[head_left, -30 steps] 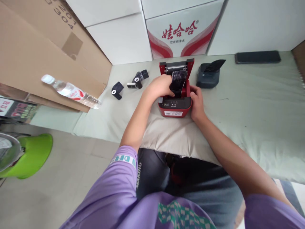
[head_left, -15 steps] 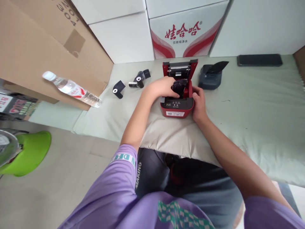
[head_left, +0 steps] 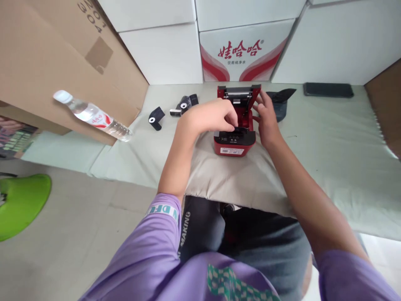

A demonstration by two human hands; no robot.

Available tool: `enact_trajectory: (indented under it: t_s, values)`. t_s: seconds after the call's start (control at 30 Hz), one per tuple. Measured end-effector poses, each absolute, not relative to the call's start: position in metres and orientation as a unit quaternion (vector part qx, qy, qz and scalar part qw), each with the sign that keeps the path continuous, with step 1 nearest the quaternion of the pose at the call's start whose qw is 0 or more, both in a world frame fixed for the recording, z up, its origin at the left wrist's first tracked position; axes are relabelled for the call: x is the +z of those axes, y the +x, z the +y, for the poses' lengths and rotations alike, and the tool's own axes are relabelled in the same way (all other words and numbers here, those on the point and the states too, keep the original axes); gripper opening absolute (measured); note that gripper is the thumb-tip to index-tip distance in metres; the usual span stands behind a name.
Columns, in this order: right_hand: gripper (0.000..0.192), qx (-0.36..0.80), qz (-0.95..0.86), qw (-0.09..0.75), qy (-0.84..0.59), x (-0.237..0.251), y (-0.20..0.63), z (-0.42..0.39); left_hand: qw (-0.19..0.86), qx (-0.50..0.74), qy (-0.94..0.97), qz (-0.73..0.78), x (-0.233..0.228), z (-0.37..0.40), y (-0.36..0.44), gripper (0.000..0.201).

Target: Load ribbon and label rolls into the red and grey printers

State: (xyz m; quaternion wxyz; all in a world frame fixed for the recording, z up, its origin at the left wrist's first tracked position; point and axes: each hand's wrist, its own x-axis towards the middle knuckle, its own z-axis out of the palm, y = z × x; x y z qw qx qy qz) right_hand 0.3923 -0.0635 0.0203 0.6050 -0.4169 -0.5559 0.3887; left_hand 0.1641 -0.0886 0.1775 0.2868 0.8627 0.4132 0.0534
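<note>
A small red printer (head_left: 234,144) stands on a beige pillow (head_left: 238,184) in front of me, its lid (head_left: 239,90) tipped up and back. My left hand (head_left: 209,117) lies over the open compartment with the fingers curled down into it. The black roll it holds is almost wholly hidden beneath them. My right hand (head_left: 266,119) is raised at the right side of the lid, fingers apart, fingertips at the lid's edge, holding nothing.
A dark grey printer (head_left: 281,108) sits behind my right hand and a black phone (head_left: 328,90) lies further right. Loose black rolls (head_left: 156,117) lie at the left on the pale green sheet (head_left: 328,146). A water bottle (head_left: 92,116) leans on a cardboard box (head_left: 46,62). White cartons (head_left: 244,52) line the back.
My left hand pushed the black roll down into the printer, where it is now covered. My right hand left the printer's side and rose to the lid's right edge.
</note>
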Motion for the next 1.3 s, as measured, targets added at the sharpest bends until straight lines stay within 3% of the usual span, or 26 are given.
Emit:
enact_trajectory:
  t_s: [0.17,0.3,0.5,0.67,0.77,0.9,1.07,1.3]
  values:
    - [0.07,0.388,-0.507,0.625,-0.45,0.025,0.383,-0.054,0.306,0.062,0.862,0.399,0.182,-0.091,0.158,0.02]
    - [0.05,0.347,-0.499,0.672,-0.423,0.018,0.376,-0.064,0.269,0.052,0.879,0.39,0.185,-0.094,0.155,0.022]
    - [0.036,0.293,-0.538,0.685,-0.395,0.002,0.375,-0.079,0.312,0.053,0.861,0.399,0.182,-0.092,0.153,0.017]
    - [0.061,0.349,-0.539,0.652,-0.404,-0.008,0.376,-0.076,0.252,0.114,0.853,0.443,0.17,-0.068,0.146,0.016]
    - [0.067,0.367,-0.536,0.645,-0.403,-0.011,0.377,-0.073,0.244,0.134,0.822,0.498,0.152,-0.051,0.137,0.032]
    - [0.071,0.389,-0.511,0.661,-0.389,-0.013,0.376,-0.07,0.371,0.156,0.758,0.514,0.108,-0.049,0.128,0.066]
    - [0.066,0.39,-0.508,0.651,-0.407,-0.012,0.374,-0.07,0.565,0.276,0.626,0.46,0.062,-0.071,0.137,0.059]
    - [0.07,0.408,-0.494,0.66,-0.393,-0.01,0.375,-0.072,0.6,0.305,0.56,0.483,0.064,-0.08,0.144,0.059]
